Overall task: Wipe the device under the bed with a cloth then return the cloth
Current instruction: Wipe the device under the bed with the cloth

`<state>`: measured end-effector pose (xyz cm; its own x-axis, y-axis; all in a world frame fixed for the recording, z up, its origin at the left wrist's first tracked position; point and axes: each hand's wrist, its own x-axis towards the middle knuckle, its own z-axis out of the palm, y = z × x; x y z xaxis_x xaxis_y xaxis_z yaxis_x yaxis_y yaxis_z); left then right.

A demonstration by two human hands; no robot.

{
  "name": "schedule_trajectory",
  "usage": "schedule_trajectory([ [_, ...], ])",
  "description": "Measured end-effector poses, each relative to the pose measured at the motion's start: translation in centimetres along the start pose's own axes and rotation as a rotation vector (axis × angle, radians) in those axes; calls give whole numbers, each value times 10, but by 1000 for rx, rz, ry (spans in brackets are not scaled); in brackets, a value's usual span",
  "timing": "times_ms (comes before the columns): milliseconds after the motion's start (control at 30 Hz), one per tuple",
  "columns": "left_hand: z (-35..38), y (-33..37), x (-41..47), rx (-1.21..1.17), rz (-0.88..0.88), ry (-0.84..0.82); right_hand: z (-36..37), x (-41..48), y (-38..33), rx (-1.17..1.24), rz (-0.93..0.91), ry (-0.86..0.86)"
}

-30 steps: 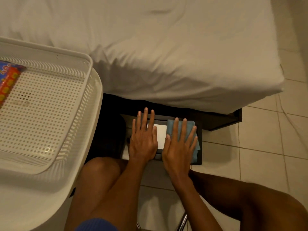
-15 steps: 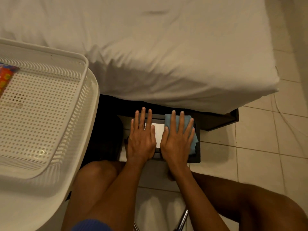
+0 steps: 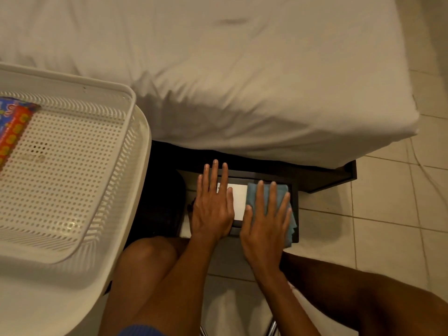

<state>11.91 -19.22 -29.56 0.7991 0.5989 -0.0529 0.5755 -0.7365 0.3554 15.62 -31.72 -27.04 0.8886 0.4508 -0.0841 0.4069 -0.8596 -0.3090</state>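
Note:
A flat black device (image 3: 294,190) with a pale panel in its middle lies on the floor, partly under the edge of the bed (image 3: 218,81). My left hand (image 3: 212,204) lies flat on the device's left side, fingers apart. A folded light-blue cloth (image 3: 281,190) covers the device's right side, and my right hand (image 3: 265,221) presses flat on top of it with fingers spread.
A white perforated basket (image 3: 97,190) stands on a pale surface at the left, with a colourful packet (image 3: 12,127) in it. My bare knees frame the device below. Tiled floor (image 3: 388,214) extends to the right, and a dark bed frame corner (image 3: 349,173) juts out.
My right hand with the cloth has shifted slightly across the device's right side. The left hand has stayed flat in place.

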Motion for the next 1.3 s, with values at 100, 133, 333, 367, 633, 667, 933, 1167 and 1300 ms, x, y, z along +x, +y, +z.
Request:
schedule_trajectory([
  [100,-1,2,-1,24,28,3,0,14,5,2,-65,-15],
  [133,-2,2,0,22,42,2,-1,31,5,3,-67,-2],
  [333,-5,2,1,-28,52,-10,-4,7,6,-3,-49,-5],
  [367,-5,2,0,-31,51,-10,-5,-7,7,-10,-61,-17],
  [633,-5,3,1,-14,50,-11,-9,55,9,28,-80,7],
  [667,-5,2,1,-14,50,-9,-9,41,9,35,-55,13],
  [933,-6,3,0,22,52,-19,-10,59,11,23,-170,-48],
  [1167,-9,3,4,23,145,-46,-7,5,12,28,-95,-54],
  [1300,-8,3,5,30,159,-64,-15,62,27,31,-56,-10],
])
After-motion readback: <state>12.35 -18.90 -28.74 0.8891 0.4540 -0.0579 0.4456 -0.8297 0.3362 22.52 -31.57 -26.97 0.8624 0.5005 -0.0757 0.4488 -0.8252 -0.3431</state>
